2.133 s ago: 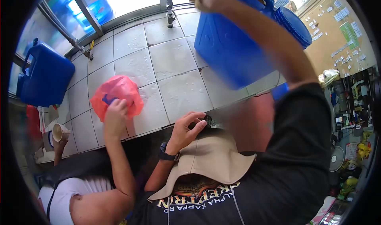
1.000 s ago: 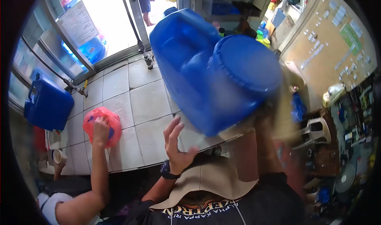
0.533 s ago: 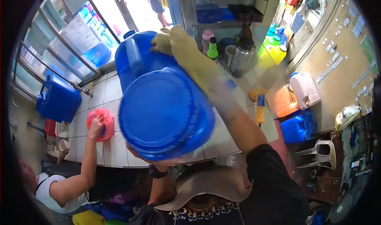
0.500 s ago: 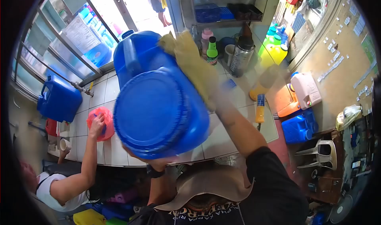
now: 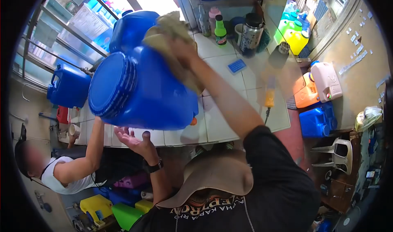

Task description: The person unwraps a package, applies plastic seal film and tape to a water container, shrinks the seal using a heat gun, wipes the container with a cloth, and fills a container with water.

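Observation:
A large blue plastic water jug with a wide ribbed screw lid is tilted above the tiled counter, its lid facing left. My right hand is closed on a tan cloth and presses it against the jug's upper right side. Below the jug, my left hand is open, palm up and fingers spread, with a watch on the wrist. A small gap shows between this hand and the jug. Whether the jug's underside rests on the counter is hard to see.
A green bottle and a dark tumbler stand at the back. On the counter lie a blue card-like piece and a corded tool with a yellow handle. A co-worker sits left, near another blue jug.
The jug has turned and shifted left, its lid swinging leftward. My left hand has come away from its underside and opened. My right hand has moved left with the cloth.

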A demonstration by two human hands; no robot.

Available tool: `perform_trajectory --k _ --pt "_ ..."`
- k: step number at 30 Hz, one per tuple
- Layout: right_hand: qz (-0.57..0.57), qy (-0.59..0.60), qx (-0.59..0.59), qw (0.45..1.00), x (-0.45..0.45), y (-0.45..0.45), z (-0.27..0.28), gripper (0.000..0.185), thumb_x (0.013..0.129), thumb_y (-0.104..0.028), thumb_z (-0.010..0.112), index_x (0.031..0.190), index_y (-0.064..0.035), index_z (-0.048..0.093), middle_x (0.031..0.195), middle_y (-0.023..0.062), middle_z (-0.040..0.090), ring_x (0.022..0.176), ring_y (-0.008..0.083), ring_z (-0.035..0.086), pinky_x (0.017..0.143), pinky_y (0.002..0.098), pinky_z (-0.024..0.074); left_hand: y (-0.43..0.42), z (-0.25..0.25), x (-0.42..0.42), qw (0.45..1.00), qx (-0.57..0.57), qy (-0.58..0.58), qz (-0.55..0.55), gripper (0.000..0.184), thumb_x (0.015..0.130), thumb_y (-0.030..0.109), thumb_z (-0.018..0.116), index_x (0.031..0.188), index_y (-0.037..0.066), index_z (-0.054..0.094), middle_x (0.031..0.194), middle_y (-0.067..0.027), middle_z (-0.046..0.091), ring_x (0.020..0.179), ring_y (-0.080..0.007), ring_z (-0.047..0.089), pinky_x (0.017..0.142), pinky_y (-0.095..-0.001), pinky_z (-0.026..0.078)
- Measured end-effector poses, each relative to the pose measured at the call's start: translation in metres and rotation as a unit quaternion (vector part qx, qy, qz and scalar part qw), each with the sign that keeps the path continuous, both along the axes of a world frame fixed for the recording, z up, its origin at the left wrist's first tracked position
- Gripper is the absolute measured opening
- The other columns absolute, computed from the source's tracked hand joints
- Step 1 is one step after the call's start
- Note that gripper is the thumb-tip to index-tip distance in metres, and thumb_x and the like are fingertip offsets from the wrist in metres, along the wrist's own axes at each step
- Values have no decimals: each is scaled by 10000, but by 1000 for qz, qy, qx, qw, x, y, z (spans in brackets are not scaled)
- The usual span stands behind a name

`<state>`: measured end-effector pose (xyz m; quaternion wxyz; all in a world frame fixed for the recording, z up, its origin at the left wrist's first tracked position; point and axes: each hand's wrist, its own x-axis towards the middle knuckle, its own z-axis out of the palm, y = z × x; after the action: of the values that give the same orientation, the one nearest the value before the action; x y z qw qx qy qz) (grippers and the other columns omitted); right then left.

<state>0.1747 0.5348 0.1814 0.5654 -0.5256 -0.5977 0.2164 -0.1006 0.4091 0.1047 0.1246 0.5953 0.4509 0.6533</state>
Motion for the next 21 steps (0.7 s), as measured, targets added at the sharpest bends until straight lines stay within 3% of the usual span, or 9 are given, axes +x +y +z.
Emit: perform_trajectory --k 3,5,6,9,11,15,17,19,21 --pt "-157 -268 -215 926 38 -42 8 363 827 -340 647 1007 -26 676 967 227 688 911 353 670 785 441 523 -20 -3 2 999 -50 -7 18 952 839 604 665 1476 28 253 1416 -177 413 1228 -272 456 1002 -425 356" --pt "-153 -307 -270 900 47 -72 -16 391 785 -335 685 1059 -57 681 965 217 691 935 359 667 821 455 525 -41 -16 -12 998 -22 -34 -41 576 949 443 543 1333 20 471 1200 -167 593 988 -233 588 844 -347 449" --pt "-161 -303 -278 897 53 -85 -36 391 785 -335 685 1059 -57 681 965 217 691 935 359 667 821 455 525 -53 -17 -17 991 -41 2 -130 424 949 360 531 1201 20 552 1056 -143 635 859 -216 606 756 -323 465" --pt "-112 -235 -234 937 57 -123 -77 388 780 -276 685 1096 -53 663 948 189 701 909 337 676 835 428 531 -79 -5 0 940 -90 98 -314 200 895 191 569 889 22 675 757 -91 666 601 -196 607 576 -297 479" --pt "-186 -314 -262 893 54 -146 -79 440 782 -297 708 1148 -58 657 941 174 704 930 333 671 875 436 516 -85 -10 16 894 -125 137 -407 230 924 204 588 876 -5 672 747 -93 666 630 -178 611 592 -290 480" --pt "-209 -253 -222 918 83 -196 -76 454 781 -330 728 1134 -50 670 909 162 708 885 319 683 835 412 531 -87 -1 64 846 -130 155 -493 99 846 93 662 874 -1 676 781 -109 678 647 -202 633 628 -291 502" --pt "-153 -115 -256 948 110 -228 -52 398 794 -325 734 1074 -43 702 851 153 701 806 263 689 767 359 536 -85 9 90 835 -104 181 -510 94 788 31 696 880 25 679 778 -90 673 636 -217 640 600 -307 504" --pt "-131 -116 -250 952 153 -266 -28 331 827 -302 726 1000 -19 717 808 109 698 738 184 666 695 302 519 -84 13 119 837 -126 189 -498 88 792 36 696 877 20 677 798 -91 679 667 -226 646 631 -314 508" --pt "-155 24 -177 972 212 -294 -45 247 869 -222 692 960 6 714 799 59 689 726 119 634 662 274 500 -84 3 151 833 -154 200 -492 84 796 42 696 873 14 675 818 -93 686 698 -236 652 662 -321 512"
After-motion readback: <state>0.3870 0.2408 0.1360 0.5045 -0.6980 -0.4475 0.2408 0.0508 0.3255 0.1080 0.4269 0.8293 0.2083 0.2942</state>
